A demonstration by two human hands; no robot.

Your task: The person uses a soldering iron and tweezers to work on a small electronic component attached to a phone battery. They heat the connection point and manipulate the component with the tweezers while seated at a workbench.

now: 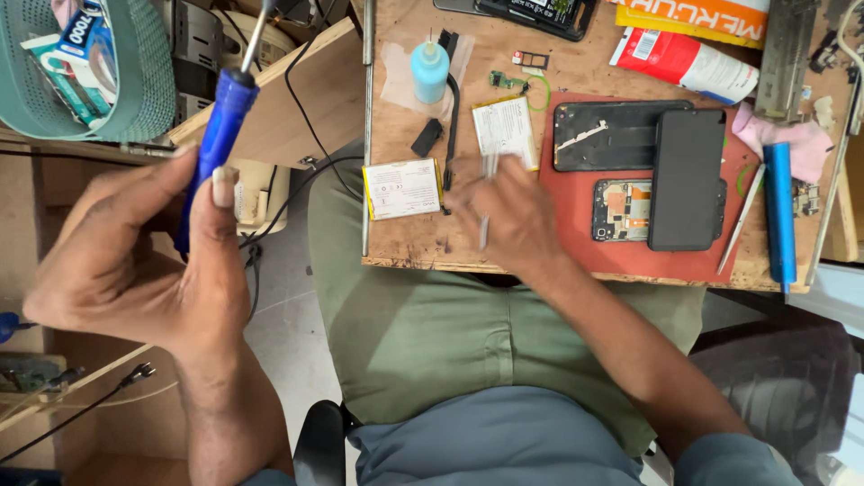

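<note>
1. Left hand (pixel 135 261) is closed in a pen-style grip around the blue plastic-handled soldering iron with a metal shaft (pixel 220 135), held up off the bench to the left, shaft pointing up and away out of frame.
2. Right hand (pixel 504 216) rests over the near edge of the wooden workbench (pixel 405 117), fingers curled on thin silver metal tweezers (pixel 486 211). Motion blur here, so the exact pinch can't be made out.
3. Handling, iron: looks light and rigid, smooth handle. Grip belongs on the blue barrel only; the metal end should be treated as hot. Black cord (pixel 297 99) trails behind and could tug.
4. Handling, tweezers: very light, springy, pointed. Hold mid-length.
5. Nearby parts:
   - white rectangular phone battery with yellow edge (pixel 402 189), just left of the right hand. Soft pouch, puncture risk, keep tips off it.
   - second white battery (pixel 506 130), just above the hand.
   - black phone frame (pixel 612 135), dark glass phone screen (pixel 687 180) and opened phone body showing orange internals (pixel 621 209), all on the red rubber mat (pixel 576 234). Screen likely fragile; lift by its edges.
6. Small blue squeeze bottle (pixel 429 72) stands upright further back.
</note>
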